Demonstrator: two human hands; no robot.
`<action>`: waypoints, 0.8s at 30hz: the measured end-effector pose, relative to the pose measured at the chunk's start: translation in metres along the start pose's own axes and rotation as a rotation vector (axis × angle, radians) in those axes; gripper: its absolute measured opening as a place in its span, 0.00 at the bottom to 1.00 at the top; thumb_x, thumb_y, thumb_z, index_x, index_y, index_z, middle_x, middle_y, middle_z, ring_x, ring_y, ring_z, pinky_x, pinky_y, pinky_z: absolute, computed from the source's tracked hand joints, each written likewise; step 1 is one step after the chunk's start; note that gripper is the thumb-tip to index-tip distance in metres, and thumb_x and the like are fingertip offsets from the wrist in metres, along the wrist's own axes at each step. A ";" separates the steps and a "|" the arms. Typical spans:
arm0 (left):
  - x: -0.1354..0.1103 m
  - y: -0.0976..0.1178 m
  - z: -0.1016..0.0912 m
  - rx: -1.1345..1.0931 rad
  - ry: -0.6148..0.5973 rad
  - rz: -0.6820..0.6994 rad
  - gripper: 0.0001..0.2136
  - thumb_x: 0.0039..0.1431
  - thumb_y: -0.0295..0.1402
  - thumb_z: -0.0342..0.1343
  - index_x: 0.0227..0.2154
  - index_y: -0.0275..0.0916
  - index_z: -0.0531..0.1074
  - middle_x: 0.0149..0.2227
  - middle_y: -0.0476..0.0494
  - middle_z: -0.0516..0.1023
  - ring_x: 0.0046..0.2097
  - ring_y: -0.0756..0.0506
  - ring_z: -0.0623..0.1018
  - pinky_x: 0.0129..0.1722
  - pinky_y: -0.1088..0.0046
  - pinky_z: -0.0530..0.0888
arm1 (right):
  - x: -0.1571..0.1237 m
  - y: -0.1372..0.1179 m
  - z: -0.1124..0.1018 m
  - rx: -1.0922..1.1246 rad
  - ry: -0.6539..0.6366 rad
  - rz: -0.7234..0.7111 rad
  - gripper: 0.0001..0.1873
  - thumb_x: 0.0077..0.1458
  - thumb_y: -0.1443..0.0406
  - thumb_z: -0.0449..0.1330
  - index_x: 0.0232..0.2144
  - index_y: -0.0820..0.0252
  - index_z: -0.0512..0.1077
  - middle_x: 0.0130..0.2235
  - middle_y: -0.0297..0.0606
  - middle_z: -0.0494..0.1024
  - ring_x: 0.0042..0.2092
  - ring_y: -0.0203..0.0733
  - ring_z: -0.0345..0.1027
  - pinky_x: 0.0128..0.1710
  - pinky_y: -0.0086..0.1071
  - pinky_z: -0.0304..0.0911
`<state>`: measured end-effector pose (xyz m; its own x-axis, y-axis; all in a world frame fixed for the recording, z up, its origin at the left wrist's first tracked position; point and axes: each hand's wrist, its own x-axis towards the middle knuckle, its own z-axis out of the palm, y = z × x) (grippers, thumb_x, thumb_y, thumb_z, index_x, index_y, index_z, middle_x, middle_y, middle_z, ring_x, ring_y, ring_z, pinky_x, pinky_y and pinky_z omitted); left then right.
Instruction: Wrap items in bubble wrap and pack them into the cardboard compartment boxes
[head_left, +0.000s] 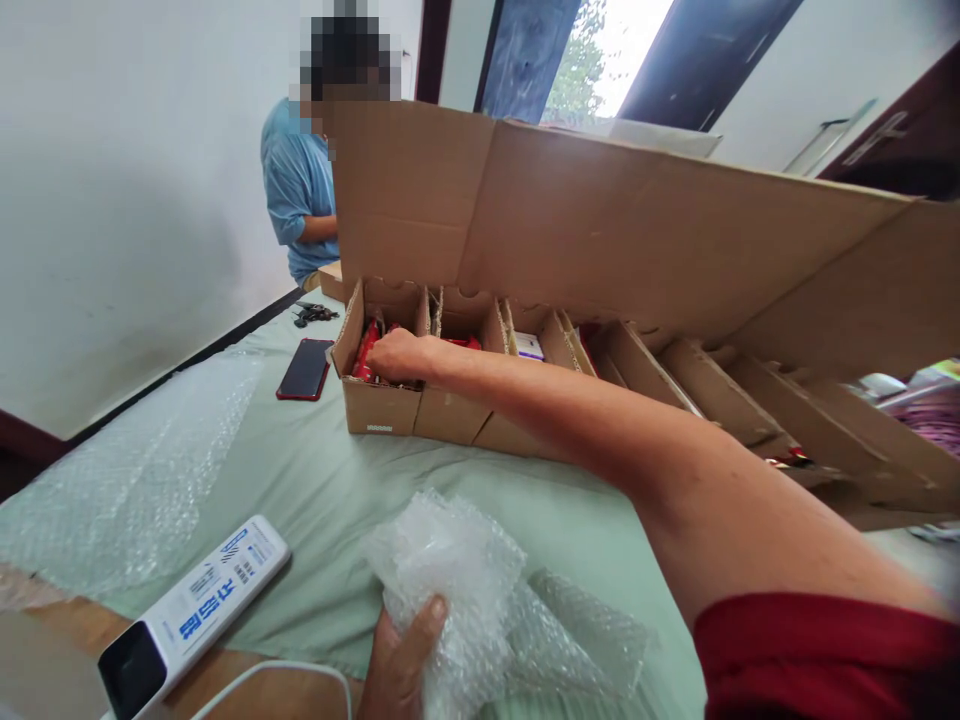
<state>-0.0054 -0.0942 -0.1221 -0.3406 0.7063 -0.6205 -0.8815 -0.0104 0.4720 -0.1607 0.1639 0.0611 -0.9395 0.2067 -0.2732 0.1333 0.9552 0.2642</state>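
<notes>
My right hand (396, 355) reaches far across into the leftmost compartment of a long cardboard box (379, 408) with dividers. Its fingers curl down over red packets (365, 348) there; whether they grip one is hidden. My left hand (401, 660) sits at the bottom edge, thumb pressed on a crumpled wad of bubble wrap (450, 585) that it holds. The box's big lid (600, 225) stands open behind the compartments.
A dark phone in a red case (305, 368) lies left of the box, keys (313, 314) beyond it. A white device with blue print (191, 612) and a cable lies near left. Bubble wrap sheet (120, 470) covers the green tabletop. A person in a blue shirt (298, 190) sits behind.
</notes>
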 end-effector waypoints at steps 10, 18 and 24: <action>-0.015 0.014 0.007 0.021 0.014 0.057 0.42 0.40 0.43 0.76 0.60 0.35 0.70 0.47 0.34 0.84 0.48 0.33 0.83 0.50 0.58 0.79 | -0.158 0.025 -0.057 0.271 0.692 0.200 0.11 0.61 0.67 0.56 0.40 0.63 0.78 0.56 0.46 0.77 0.50 0.46 0.73 0.50 0.40 0.67; -0.019 0.022 0.016 -0.029 -0.088 0.173 0.36 0.43 0.41 0.75 0.57 0.39 0.73 0.50 0.38 0.84 0.53 0.34 0.81 0.54 0.59 0.77 | -0.282 -0.114 0.096 0.475 0.899 0.010 0.06 0.63 0.68 0.57 0.32 0.57 0.71 0.60 0.48 0.76 0.58 0.49 0.72 0.51 0.45 0.67; -0.040 0.028 0.016 -0.035 -0.098 0.180 0.38 0.48 0.60 0.65 0.54 0.36 0.74 0.54 0.33 0.81 0.59 0.31 0.77 0.57 0.55 0.75 | -0.274 -0.166 0.170 0.468 0.737 0.015 0.08 0.60 0.74 0.54 0.35 0.61 0.73 0.57 0.53 0.78 0.58 0.54 0.71 0.48 0.46 0.66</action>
<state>-0.0117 -0.1116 -0.0740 -0.4617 0.7565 -0.4631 -0.8206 -0.1661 0.5468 0.1281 -0.0153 -0.0652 -0.8798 0.1843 0.4381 0.1109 0.9759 -0.1879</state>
